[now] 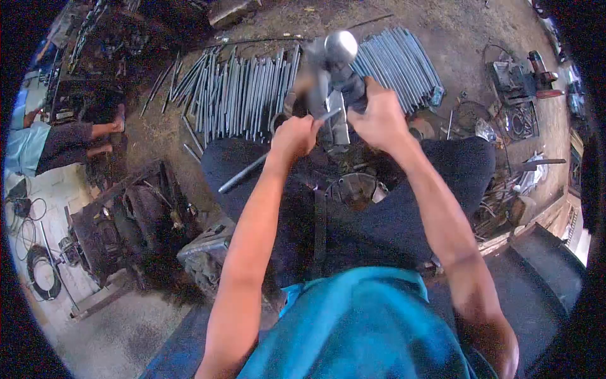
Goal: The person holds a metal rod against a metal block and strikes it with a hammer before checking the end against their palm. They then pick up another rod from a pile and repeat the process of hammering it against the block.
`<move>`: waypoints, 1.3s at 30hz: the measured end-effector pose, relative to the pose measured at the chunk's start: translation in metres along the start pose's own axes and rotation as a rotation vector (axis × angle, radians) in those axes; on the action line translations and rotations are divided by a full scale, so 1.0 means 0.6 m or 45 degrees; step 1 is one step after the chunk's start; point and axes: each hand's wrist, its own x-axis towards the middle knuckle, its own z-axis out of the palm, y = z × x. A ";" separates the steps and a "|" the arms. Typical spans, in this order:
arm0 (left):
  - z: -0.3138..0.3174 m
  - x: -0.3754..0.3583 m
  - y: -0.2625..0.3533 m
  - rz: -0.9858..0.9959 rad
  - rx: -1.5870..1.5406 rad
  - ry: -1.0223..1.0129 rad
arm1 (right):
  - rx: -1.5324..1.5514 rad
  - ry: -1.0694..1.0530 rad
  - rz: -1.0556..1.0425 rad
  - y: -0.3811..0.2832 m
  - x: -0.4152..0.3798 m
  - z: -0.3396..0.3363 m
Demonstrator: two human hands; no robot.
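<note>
My left hand point(294, 136) is closed around a thin metal rod point(243, 174). The rod slants from above my thigh up to a metal machine part point(338, 126) between my knees. At the right side of that machine, my right hand point(380, 120) has its fingers curled against a dark part point(355, 91). What it grips there is partly hidden and blurred. Above the hands shines a rounded metal dome point(341, 47). Just below them, a round metal piece point(356, 189) sits between my legs.
Rows of metal rods lie on the dirt floor, one bundle point(243, 95) ahead left and another point(401, 66) ahead right. A machine with cables point(521, 76) stands at the right. A seated person point(57, 142) is at the far left, near a coiled black cable point(44, 278).
</note>
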 end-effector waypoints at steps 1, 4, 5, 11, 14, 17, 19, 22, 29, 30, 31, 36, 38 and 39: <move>0.007 -0.005 -0.002 0.013 -0.024 0.031 | 0.023 0.054 -0.093 -0.026 0.017 -0.028; 0.008 0.002 0.003 -0.034 -0.036 -0.028 | 0.298 0.361 -0.439 -0.132 0.075 -0.120; 0.017 0.002 -0.003 -0.019 -0.050 0.003 | 0.506 0.416 -0.518 -0.149 0.085 -0.131; 0.019 0.010 -0.007 0.011 -0.128 -0.013 | 0.284 0.425 -0.196 0.023 -0.042 0.002; 0.023 0.007 -0.011 0.013 -0.092 0.021 | -0.118 -0.017 0.391 0.135 -0.135 0.092; 0.030 0.015 -0.013 0.012 -0.129 0.041 | -0.037 -0.066 0.282 0.085 -0.060 0.016; 0.023 0.021 -0.015 0.085 -0.101 -0.013 | -0.058 0.259 -0.037 0.020 -0.011 -0.045; 0.009 0.005 -0.013 0.024 -0.272 -0.037 | 0.005 0.376 -0.121 -0.076 0.042 -0.141; 0.017 0.008 -0.018 0.116 -0.148 0.096 | 0.071 0.570 -0.271 -0.031 -0.026 -0.066; 0.016 0.012 -0.018 0.106 -0.158 0.087 | 0.413 0.615 -0.217 0.028 -0.056 0.005; 0.012 0.011 -0.018 0.117 -0.151 0.100 | 0.183 0.306 0.125 0.083 -0.109 0.050; 0.010 0.014 -0.021 0.104 -0.175 0.101 | 0.035 0.196 0.222 0.052 -0.055 0.010; 0.014 0.007 -0.017 0.090 -0.188 -0.010 | 0.053 0.343 0.076 -0.011 0.012 -0.072; 0.011 0.013 -0.014 0.104 -0.192 -0.010 | 0.052 0.454 -0.057 -0.039 0.036 -0.106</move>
